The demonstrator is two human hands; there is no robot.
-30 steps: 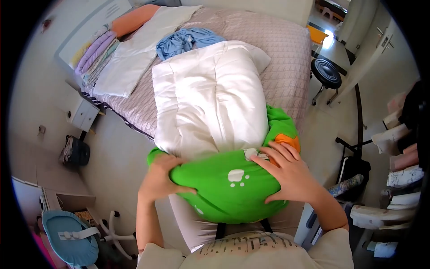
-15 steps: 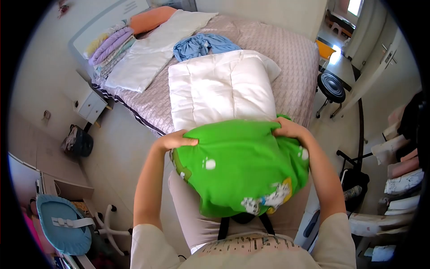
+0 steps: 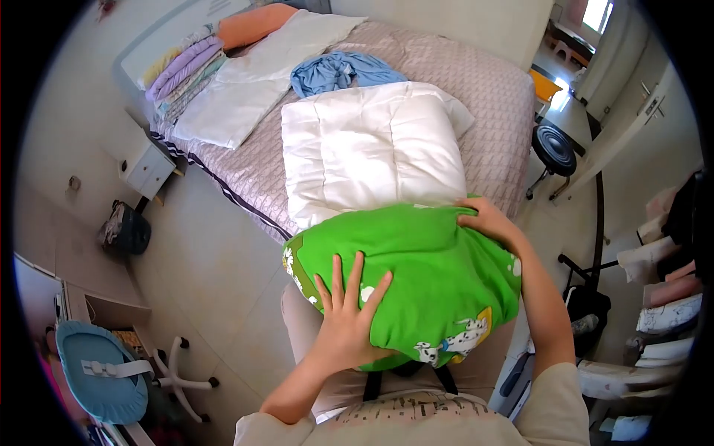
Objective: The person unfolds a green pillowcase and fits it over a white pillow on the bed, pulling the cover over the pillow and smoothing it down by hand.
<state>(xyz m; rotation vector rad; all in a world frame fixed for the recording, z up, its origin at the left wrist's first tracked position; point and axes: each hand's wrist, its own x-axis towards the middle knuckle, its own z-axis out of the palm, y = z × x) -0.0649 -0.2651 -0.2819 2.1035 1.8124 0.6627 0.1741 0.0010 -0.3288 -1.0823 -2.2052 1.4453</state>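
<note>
A bright green fabric cover (image 3: 416,260) printed with cartoon spotted dogs and white paw marks is bunched in front of my body, above my lap. My left hand (image 3: 348,327) lies on its near left side with fingers spread; the thumb side is partly hidden by the cloth. At the upper right edge, my right hand (image 3: 487,221) grips the cover, its fingers curled over the fabric. Just beyond it, a folded white quilt (image 3: 372,152) rests on the bed, its near edge overlapped by the green cloth.
The bed (image 3: 461,63) also holds a crumpled blue cloth (image 3: 342,72), a white pad (image 3: 230,108), an orange pillow (image 3: 256,26) and folded bedding (image 3: 186,67). A black stool (image 3: 554,149) stands right, a nightstand (image 3: 149,167) left, a blue-seated chair (image 3: 100,372) lower left.
My left hand has let go of the cover's upper left edge and moved down and right onto its near side, fingers spreading. My right hand keeps its grip at the upper right edge.
</note>
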